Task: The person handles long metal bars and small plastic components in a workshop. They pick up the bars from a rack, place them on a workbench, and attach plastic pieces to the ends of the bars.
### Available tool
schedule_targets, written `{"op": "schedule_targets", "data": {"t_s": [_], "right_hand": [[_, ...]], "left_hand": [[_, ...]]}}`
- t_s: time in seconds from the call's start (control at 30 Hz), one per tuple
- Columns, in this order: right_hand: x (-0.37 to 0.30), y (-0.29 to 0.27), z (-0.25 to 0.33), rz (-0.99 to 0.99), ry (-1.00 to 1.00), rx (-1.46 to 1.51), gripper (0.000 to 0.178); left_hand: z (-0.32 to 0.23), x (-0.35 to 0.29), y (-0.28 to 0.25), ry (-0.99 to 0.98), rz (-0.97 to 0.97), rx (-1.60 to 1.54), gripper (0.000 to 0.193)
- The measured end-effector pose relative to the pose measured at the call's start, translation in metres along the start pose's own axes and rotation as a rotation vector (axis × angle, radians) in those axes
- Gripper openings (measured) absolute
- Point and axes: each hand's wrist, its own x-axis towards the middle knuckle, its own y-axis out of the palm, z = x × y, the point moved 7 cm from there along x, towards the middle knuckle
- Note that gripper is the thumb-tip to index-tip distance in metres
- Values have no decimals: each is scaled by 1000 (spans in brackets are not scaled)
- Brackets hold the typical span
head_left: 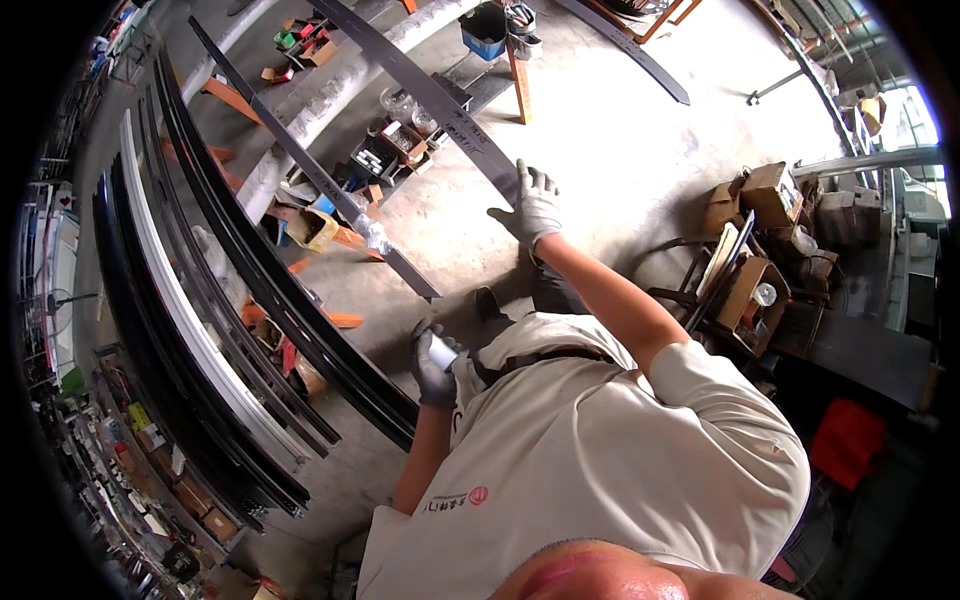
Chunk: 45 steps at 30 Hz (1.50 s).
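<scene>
My right hand [533, 207], in a grey work glove, lies spread over the near end of a long dark grey metal profile [440, 105]. Its thumb sticks out to the left, and the fingers point away from me along the flat face, which bears handwritten marks. Close to my waist, my left hand [434, 372], also gloved, is closed round a small white cylinder [441, 352], perhaps a roll; its exact kind is unclear. Left of the first profile runs a thinner dark profile [330, 185], with crumpled clear plastic wrap [373, 235] around it near its end.
Several long black and white profiles [185, 290] lie on the left. Orange trestle legs [521, 88] and a thick plastic-wrapped beam [335, 90] stand ahead. A blue bucket [484, 32] and boxes of small parts [400, 142] sit beyond. Cardboard boxes [752, 300] are stacked at right.
</scene>
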Motion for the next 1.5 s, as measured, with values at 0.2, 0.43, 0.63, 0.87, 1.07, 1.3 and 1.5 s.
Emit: {"op": "schedule_targets", "data": {"t_s": [0.2,0.43,0.63,0.87,1.07,1.3,1.5], "right_hand": [[54,32,-58,224,44,48,69],[191,-28,-242,205,1,346,52],[257,-99,-343,252,-23,-4,56],[248,-102,-347,290,85,-17,90],[213,-211,-301,19,-159,586,80],[164,-243,-300,-61,80,360,74],[92,-279,-380,-310,488,596,63]], "left_hand": [[-3,32,115,33,125,160,34],[37,96,214,-49,143,264,35],[83,139,351,-140,127,308,38],[104,178,498,-236,205,298,38],[143,222,600,-441,446,419,54],[255,175,671,-936,831,651,70],[323,126,685,-1190,1104,846,73]]}}
